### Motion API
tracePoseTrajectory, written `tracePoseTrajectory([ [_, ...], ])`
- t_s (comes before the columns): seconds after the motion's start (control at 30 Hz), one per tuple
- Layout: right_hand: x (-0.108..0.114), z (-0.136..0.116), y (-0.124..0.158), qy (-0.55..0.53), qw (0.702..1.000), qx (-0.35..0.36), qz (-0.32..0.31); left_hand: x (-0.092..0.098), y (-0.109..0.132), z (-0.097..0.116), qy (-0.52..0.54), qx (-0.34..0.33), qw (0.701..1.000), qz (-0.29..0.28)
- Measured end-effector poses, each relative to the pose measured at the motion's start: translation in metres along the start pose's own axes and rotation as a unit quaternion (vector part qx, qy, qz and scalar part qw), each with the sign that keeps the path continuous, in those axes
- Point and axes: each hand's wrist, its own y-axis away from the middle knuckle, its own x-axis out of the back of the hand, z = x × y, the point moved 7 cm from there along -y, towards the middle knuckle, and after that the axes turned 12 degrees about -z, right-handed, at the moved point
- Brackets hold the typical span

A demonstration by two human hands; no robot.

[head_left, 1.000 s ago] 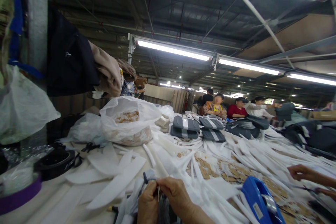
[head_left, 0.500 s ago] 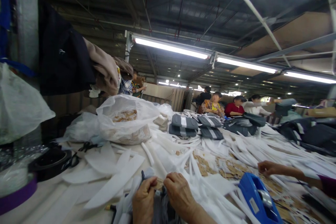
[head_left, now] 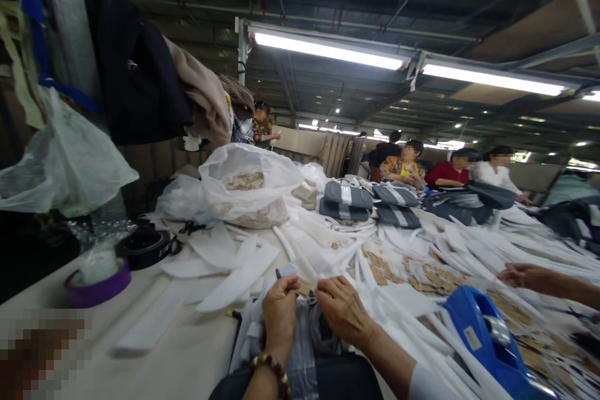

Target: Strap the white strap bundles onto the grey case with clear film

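My left hand [head_left: 280, 315], with a beaded bracelet at the wrist, is closed at the left end of a small brown cardboard piece [head_left: 304, 288]. Across from it, my right hand [head_left: 344, 309] has its fingers bent and pressed together by the piece's right side; what they pinch is hidden. Below both hands lies a dark grey padded item [head_left: 347, 378] with a clear plastic strip [head_left: 300, 356] down its middle. White foam strips lie around my hands.
A blue tape dispenser [head_left: 487, 337] stands at the right, near another person's hand [head_left: 520, 276]. Purple tape [head_left: 98, 284] and black tape [head_left: 143, 247] lie left. Beyond are a plastic bag [head_left: 248, 194], stacked grey items [head_left: 349, 195] and several people.
The view has tilted down and shifted left, so more of the dark padded item and my forearms shows. My hands remain close together. The other person's hand stays near the dispenser.
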Motion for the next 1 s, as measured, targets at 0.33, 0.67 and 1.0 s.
tracePoseTrajectory([
  [0.33, 0.012, 0.014, -0.010, -0.061, 0.993, -0.103, 0.021, 0.002, 0.006, 0.005, 0.036, -0.026, 0.999, 0.000],
  [0.67, -0.004, 0.017, -0.010, -0.228, 0.961, -0.134, 0.082, -0.001, 0.017, 0.018, -0.021, -0.128, 0.991, -0.021],
  [1.0, 0.000, 0.012, 0.011, -0.454, 0.870, -0.134, 0.134, -0.033, 0.002, 0.006, -0.258, -0.233, 0.933, -0.093],
])
